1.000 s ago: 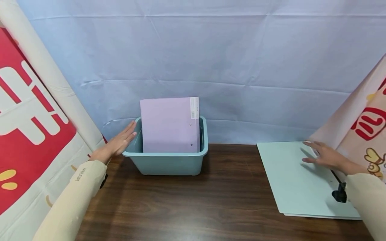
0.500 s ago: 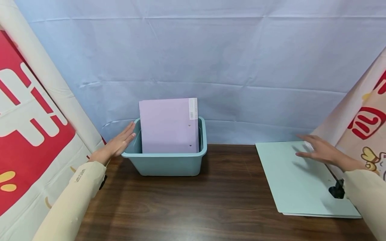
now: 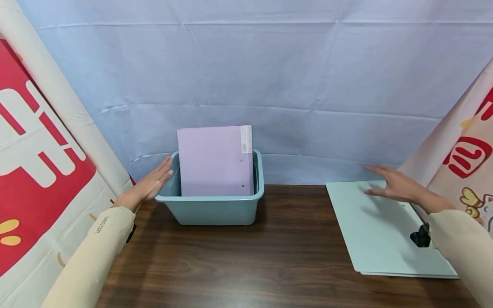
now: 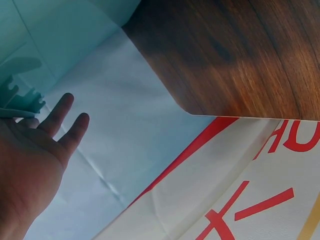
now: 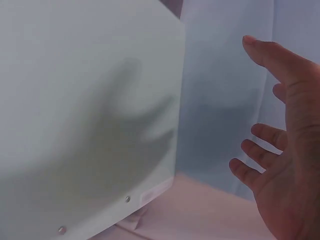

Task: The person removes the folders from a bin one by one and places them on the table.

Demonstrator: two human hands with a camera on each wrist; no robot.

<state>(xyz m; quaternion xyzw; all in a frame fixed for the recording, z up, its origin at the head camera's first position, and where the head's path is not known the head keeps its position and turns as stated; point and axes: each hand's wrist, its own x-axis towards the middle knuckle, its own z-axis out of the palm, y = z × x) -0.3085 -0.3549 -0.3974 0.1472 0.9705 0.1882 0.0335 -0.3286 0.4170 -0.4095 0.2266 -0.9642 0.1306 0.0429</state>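
Note:
My left hand (image 3: 152,182), fingers straight, rests at the left rim of a teal plastic bin (image 3: 217,211). In the left wrist view that hand (image 4: 40,150) shows its palm beside the bin's wall (image 4: 60,30). A lilac folder (image 3: 215,162) with a white label stands upright in the bin. On the right, my right hand (image 3: 400,186) hovers over the back part of a pale mint folder (image 3: 377,231), fingers spread and holding nothing. The right wrist view shows the hand (image 5: 280,150) apart from the folder (image 5: 75,75), its shadow falling across the cover.
The mint folder lies flat on a dark wood table (image 3: 292,248), with another flat edge showing beneath it. A pale blue cloth (image 3: 269,77) hangs behind the table. Printed red and white sheeting (image 3: 46,171) hangs at the left, and a printed cloth (image 3: 470,171) at the right.
My right hand has moved left and slightly back, rising over the mint folder. The left hand, the bin and the lilac folder have stayed in place.

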